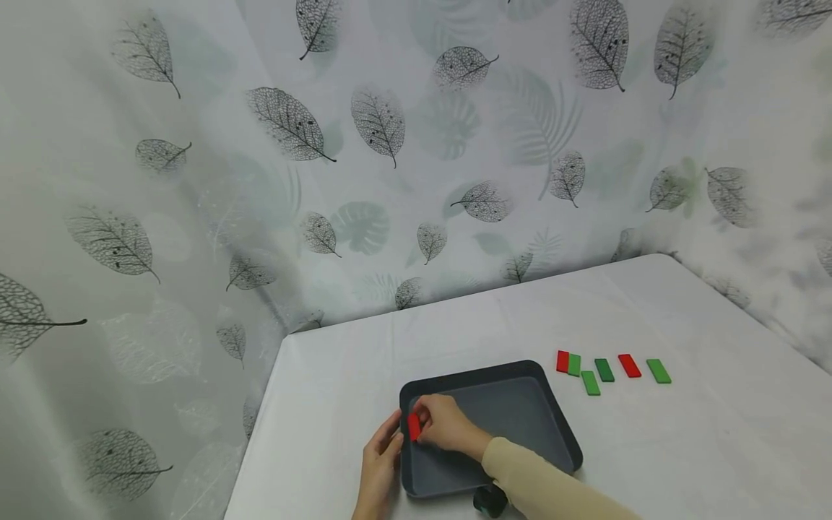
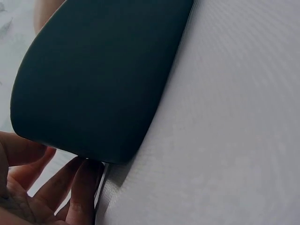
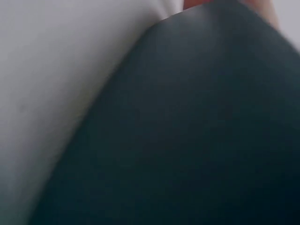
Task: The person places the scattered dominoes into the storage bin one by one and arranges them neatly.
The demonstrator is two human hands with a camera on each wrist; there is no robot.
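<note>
My right hand [image 1: 447, 425] pinches a red rectangular piece [image 1: 414, 427] inside the dark grey tray [image 1: 513, 419], close to its left wall. Against the outside of that wall rest the fingertips of my left hand [image 1: 379, 466], fingers loosely bent. The left wrist view has the tray [image 2: 93, 79] filling its upper left, with the left hand [image 2: 51, 192] touching its lower edge. A blurred tray [image 3: 178, 117] covers much of the right wrist view; a bit of red shows at its top edge, beside part of a hand.
Several flat red and green pieces lie right of the tray, among them a red one [image 1: 629, 365] and a green one [image 1: 659, 371]. A small dark object [image 1: 490, 500] is at the tray's front edge. Leaf-patterned cloth [image 1: 416, 180] hangs behind the white table [image 1: 344, 368].
</note>
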